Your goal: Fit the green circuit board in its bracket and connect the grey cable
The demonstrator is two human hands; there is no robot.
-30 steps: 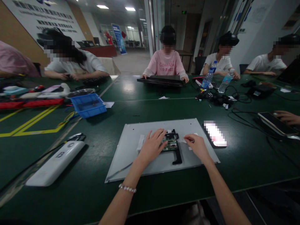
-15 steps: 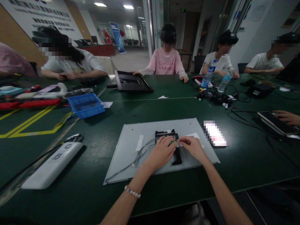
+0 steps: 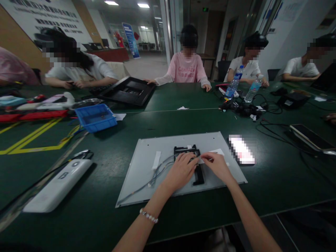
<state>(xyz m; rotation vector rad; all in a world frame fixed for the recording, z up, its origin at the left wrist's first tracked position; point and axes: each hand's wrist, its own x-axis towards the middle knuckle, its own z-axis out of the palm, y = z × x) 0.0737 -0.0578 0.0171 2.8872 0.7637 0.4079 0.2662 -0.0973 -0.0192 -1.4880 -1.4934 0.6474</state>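
Observation:
A grey metal panel (image 3: 147, 168) lies flat on the green table in front of me. A black bracket (image 3: 185, 150) with a small circuit board sits on its middle. My left hand (image 3: 180, 171) rests curled over the board, covering most of it. My right hand (image 3: 217, 166) is pinched on a strip of white tape (image 3: 214, 153) beside the bracket. Thin wires (image 3: 157, 171) trail from the board across the panel to the left. A white tape strip (image 3: 156, 160) sticks to the panel further left.
A lit phone (image 3: 241, 149) lies right of the panel, a white device (image 3: 56, 185) at left, a blue tray (image 3: 96, 117) beyond it. Bottles (image 3: 233, 85) and tangled cables (image 3: 246, 110) sit at back right. Several people sit around the table; one slides a black frame (image 3: 128, 91).
My left hand slid right off the wires onto the board, and my right hand closed in beside it. The person opposite swung the black frame to the left.

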